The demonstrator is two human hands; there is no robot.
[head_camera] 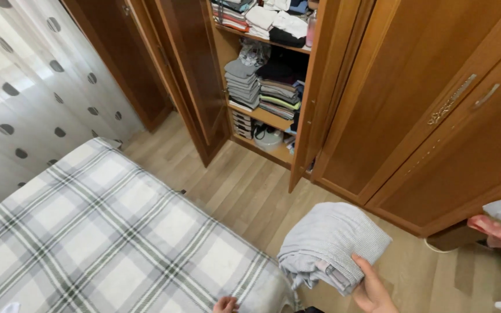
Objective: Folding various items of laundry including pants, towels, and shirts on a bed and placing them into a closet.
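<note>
Right hand [371,290] is pinching the folded grey cloth [331,246] underneath its near edge; left hand [225,305], barely showing, state unclear. Cloth looking soft, light, floppy; supporting from below seems best.

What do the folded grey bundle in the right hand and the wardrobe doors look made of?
Folded light-grey bundle: soft woven or knitted fabric, matte, fine ribbed texture, limp folds. Brown wardrobe doors: wood or wood veneer, semi-gloss, judging by visible grain and sheen.

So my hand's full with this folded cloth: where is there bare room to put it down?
The plaid bed cover is bare from the curtain to its near corner. The floor strip between bed and wardrobe is open. The wardrobe shelves are crowded with stacked clothes.
</note>
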